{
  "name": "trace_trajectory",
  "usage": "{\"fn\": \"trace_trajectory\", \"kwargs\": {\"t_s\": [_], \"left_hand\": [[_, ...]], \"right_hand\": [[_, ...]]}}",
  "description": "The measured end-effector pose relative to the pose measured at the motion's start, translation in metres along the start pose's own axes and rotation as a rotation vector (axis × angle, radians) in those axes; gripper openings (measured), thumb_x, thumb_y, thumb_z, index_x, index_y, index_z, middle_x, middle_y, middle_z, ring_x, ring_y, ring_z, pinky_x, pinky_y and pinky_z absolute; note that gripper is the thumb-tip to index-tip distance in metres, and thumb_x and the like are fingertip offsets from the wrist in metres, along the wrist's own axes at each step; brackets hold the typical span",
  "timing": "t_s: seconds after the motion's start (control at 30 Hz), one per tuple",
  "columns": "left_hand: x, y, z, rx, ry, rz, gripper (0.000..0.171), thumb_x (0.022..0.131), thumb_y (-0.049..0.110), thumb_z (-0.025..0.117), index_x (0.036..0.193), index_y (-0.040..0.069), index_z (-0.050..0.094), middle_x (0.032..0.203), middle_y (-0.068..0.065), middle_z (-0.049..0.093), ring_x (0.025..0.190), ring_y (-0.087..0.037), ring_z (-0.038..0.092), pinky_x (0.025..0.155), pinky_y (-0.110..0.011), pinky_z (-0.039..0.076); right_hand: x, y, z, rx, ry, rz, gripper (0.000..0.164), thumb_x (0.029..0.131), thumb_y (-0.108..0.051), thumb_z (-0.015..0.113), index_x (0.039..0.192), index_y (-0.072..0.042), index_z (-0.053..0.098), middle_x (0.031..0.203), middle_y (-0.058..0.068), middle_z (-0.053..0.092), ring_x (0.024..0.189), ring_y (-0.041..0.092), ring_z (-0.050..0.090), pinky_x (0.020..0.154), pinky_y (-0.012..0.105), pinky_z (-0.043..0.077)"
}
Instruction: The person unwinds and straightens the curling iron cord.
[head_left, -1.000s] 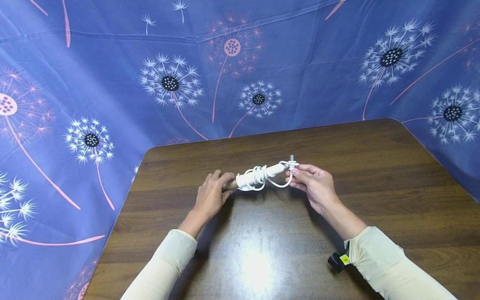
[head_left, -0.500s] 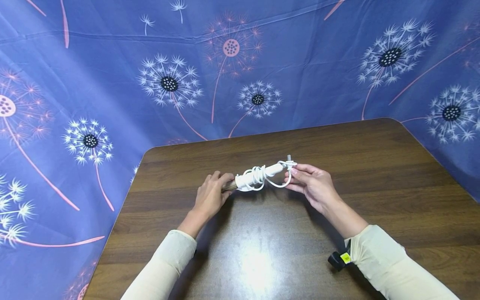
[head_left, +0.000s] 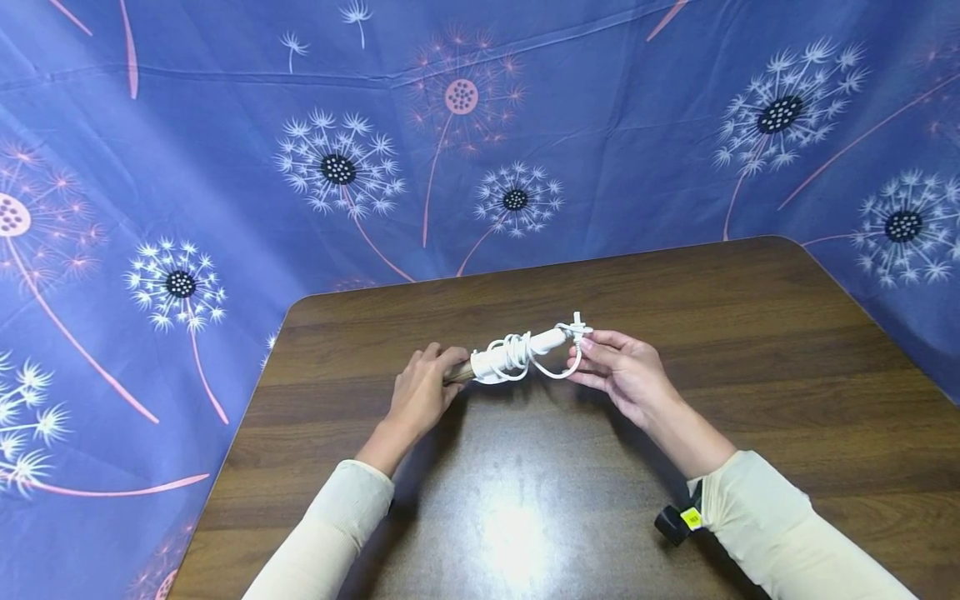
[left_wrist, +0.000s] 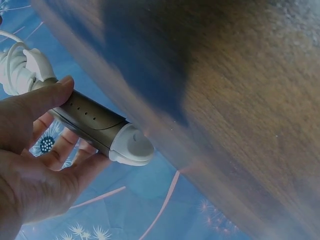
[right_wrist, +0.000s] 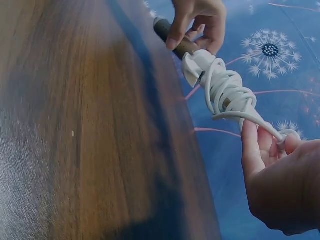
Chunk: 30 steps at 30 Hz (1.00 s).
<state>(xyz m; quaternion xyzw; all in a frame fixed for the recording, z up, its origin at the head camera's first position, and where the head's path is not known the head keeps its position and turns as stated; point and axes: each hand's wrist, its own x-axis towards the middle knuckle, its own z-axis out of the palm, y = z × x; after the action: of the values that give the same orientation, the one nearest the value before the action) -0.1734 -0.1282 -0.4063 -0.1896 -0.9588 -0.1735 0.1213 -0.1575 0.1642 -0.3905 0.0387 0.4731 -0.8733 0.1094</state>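
A hair curling iron (head_left: 486, 364) with a white handle and a bronze barrel is held above the table between both hands. Its barrel (left_wrist: 92, 118), dotted with small holes and capped in white, is gripped by my left hand (head_left: 422, 390) between thumb and fingers. White cord (right_wrist: 229, 92) wraps in several loops around the handle. At the far end of the cord, my right hand (head_left: 633, 377) pinches the white plug (head_left: 577, 327) at its base, prongs pointing away from me. A short length of cord (head_left: 558, 374) sags between plug and handle.
The brown wood-grain table (head_left: 780, 350) has rounded far corners and a bright glare patch near its front. Behind it hangs a blue cloth (head_left: 615, 117) with dandelion prints. A black wrist camera (head_left: 672, 525) sits under the right sleeve.
The right hand and the plug have shifted slightly to the left, toward the handle. My left hand has kept its grip on the barrel and stayed in place.
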Motion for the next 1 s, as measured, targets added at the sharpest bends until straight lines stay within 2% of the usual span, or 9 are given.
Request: {"fn": "trace_trajectory", "kwargs": {"t_s": [0.27,0.43,0.73,1.0], "left_hand": [[0.0011,0.0000,-0.0001,-0.003,0.007,0.003,0.049,0.071,0.014,0.085,0.114,0.025,0.064,0.101,-0.005,0.062,0.085,-0.027,0.059,0.056,-0.047,0.050],[0.0013,0.0003,-0.0004,-0.002,0.012,0.005,0.049,0.070,0.014,0.085,0.114,0.025,0.064,0.100,-0.005,0.062,0.084,-0.028,0.059,0.056,-0.047,0.050],[0.0027,0.0013,0.0001,-0.030,0.045,0.008,0.050,0.069,0.013,0.086,0.112,0.025,0.065,0.097,-0.006,0.062,0.082,-0.029,0.059,0.058,-0.048,0.050],[0.0032,0.0011,0.0001,-0.025,0.067,0.004,0.050,0.068,0.013,0.086,0.112,0.025,0.065,0.097,-0.006,0.062,0.083,-0.030,0.059,0.058,-0.049,0.050]], "right_hand": [[0.0003,0.0007,-0.0003,-0.069,-0.040,-0.049,0.011,0.095,0.001,0.055,0.101,-0.006,0.060,0.085,0.005,0.069,0.077,0.017,0.068,0.079,0.041,0.055],[0.0006,0.0021,0.0007,-0.125,-0.025,-0.091,0.012,0.094,0.002,0.056,0.101,-0.006,0.060,0.083,0.004,0.070,0.076,0.017,0.069,0.076,0.039,0.056],[0.0014,0.0012,0.0037,-0.047,-0.014,-0.111,0.014,0.094,0.003,0.055,0.103,-0.004,0.064,0.083,0.007,0.070,0.075,0.017,0.068,0.075,0.038,0.056],[0.0011,0.0002,0.0078,-0.132,-0.010,-0.131,0.013,0.094,0.002,0.055,0.103,-0.003,0.062,0.081,0.006,0.069,0.073,0.015,0.068,0.074,0.037,0.057]]}}
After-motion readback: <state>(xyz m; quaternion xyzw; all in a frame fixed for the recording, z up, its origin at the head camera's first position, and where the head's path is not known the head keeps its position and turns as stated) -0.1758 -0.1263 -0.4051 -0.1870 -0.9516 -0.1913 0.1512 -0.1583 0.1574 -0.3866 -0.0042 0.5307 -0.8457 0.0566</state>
